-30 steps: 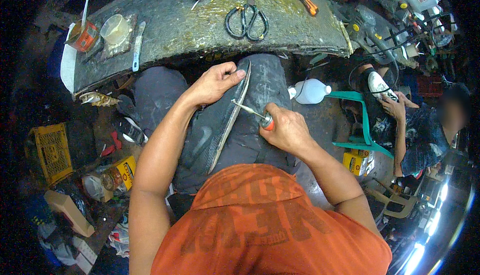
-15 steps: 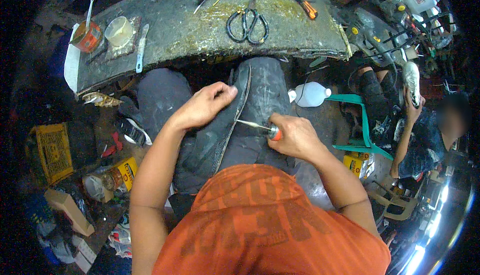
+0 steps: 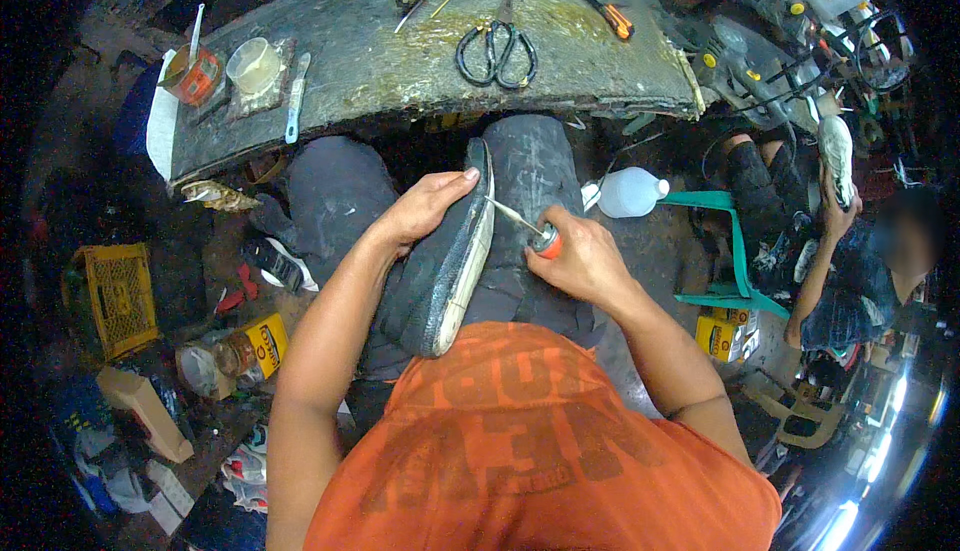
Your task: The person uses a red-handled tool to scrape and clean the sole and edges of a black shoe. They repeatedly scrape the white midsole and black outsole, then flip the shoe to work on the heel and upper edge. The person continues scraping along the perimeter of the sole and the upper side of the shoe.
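Note:
A black shoe (image 3: pixel 438 286) lies lengthwise across my lap, and the pale edge of its sole faces right. My left hand (image 3: pixel 428 209) grips it near the far end, thumb pressed on top; the other fingers are partly hidden behind the shoe. Closed in my right hand (image 3: pixel 585 259) is an awl (image 3: pixel 520 219) with a red and dark handle. Its thin metal shaft points up and left, and the tip meets the sole's edge close to the far end. Whether the tip has gone into the sole, I cannot tell.
Ahead stands a worn workbench (image 3: pixel 390 71) bearing black-handled scissors (image 3: pixel 495 63), a knife (image 3: pixel 298 99), a plastic cup (image 3: pixel 254 67) and a red can (image 3: pixel 196 79). To the right are a white bottle (image 3: pixel 632 193), a green stool (image 3: pixel 738 241) and another person (image 3: pixel 850 281) holding a shoe.
The shoe has tilted, so its pale sole edge now shows. My left thumb has come down on it, and the awl's tip has moved farther away along the edge.

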{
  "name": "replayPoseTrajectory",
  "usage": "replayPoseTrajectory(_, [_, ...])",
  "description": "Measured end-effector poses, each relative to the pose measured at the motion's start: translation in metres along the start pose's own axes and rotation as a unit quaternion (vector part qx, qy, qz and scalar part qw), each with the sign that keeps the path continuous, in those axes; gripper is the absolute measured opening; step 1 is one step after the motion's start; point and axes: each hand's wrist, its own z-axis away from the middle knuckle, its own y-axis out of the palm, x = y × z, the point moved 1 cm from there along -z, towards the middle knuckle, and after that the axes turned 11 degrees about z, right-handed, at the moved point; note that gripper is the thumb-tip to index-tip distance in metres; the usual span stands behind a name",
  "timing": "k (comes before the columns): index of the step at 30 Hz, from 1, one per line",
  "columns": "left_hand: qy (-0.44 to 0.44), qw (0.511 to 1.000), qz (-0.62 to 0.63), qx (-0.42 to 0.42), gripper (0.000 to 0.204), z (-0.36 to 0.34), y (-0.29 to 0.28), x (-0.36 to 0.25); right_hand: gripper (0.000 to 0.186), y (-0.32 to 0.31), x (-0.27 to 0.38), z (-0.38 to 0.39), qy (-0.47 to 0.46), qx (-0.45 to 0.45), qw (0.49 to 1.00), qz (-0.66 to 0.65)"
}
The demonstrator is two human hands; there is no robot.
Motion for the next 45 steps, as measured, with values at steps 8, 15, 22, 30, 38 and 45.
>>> replayPoseTrajectory(8, [-0.023,0.999,0.014,0.023,0.046,-0.007,0.001,0.0,0.036,0.0,0.01,-0.006,-0.012,0.032,0.997,0.064])
replayPoseTrajectory(15, [0.011,0.999,-0.028,0.023,0.046,-0.01,0.001,0.004,0.034,0.006,0.009,-0.003,-0.039,0.013,0.997,0.068])
replayPoseTrajectory(22, [0.011,1.0,-0.015,0.011,0.047,-0.013,0.0,0.006,0.035,0.009,0.009,0.001,-0.067,0.013,0.995,0.077])
replayPoseTrajectory(30, [0.027,0.999,-0.015,0.017,0.047,-0.012,0.001,0.002,0.033,0.009,0.01,0.0,-0.054,0.009,0.995,0.084])
replayPoseTrajectory(38, [0.044,0.997,-0.048,0.03,0.05,-0.019,-0.003,0.011,0.031,0.008,0.013,0.005,-0.089,0.022,0.991,0.094])
replayPoseTrajectory(45, [0.017,0.998,-0.039,0.042,0.052,-0.02,-0.007,0.012,0.035,0.009,0.01,0.0,-0.036,0.011,0.996,0.081])
